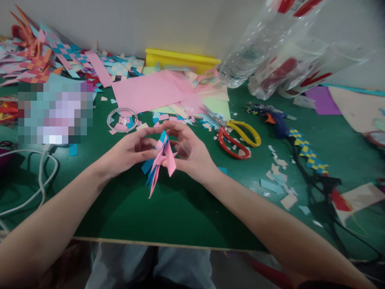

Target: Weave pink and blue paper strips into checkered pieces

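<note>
A folded pink and blue paper piece (162, 154) is held above the green table, its pointed strips hanging down. My left hand (135, 150) pinches it from the left, thumb across its upper part. From the right, my right hand (188, 150) grips the same piece, with the thumb at its middle. The fingertips of both hands come close together behind the top of the paper, where they are partly hidden. Small paper scraps (164, 117) lie just beyond the fingers, next to a clear tape ring (122, 120).
Scissors with red and yellow handles (236, 138) and a blue glue gun (278, 122) lie at the right. Pink sheets (147, 90) and a yellow tray (183, 60) are behind. Plastic-wrapped cups (288, 66) stand back right; a white cable (45, 176) curves at left.
</note>
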The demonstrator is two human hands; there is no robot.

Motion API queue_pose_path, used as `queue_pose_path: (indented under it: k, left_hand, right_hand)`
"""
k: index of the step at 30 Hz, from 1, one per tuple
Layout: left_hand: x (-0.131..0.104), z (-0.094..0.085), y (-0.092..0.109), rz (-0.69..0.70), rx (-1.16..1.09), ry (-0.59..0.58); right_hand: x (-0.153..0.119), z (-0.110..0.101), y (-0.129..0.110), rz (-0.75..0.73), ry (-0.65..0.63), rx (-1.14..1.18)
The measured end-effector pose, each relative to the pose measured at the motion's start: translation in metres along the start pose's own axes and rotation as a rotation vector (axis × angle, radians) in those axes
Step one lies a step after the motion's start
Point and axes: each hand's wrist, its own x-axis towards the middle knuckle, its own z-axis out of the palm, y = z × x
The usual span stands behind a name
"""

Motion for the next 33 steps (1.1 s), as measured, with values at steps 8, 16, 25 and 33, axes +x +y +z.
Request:
queue_pose_path:
  k: [8, 16, 25, 33]
  left_hand:
    - [0.000, 0.001, -0.002, 0.028, -0.036, -0.103]
    - [0.003, 0.005, -0.006, 0.059, -0.133, 0.107]
    - [0.009, -0.005, -0.001, 0.026, -0.404, 0.275]
    - [0.003, -0.002, -0.014, 0.034, -0.029, 0.289]
  right_hand:
    - [-0.001, 0.002, 0.002, -0.129, -0.007, 0.078]
    - [-0.005, 0.003, -0.005, 0.039, 0.115, 0.078]
    - [0.002, 0.000, 0.003, 0.185, 0.234, 0.114]
    - [0.000, 0.005, 0.001, 0.212, 0.236, 0.067]
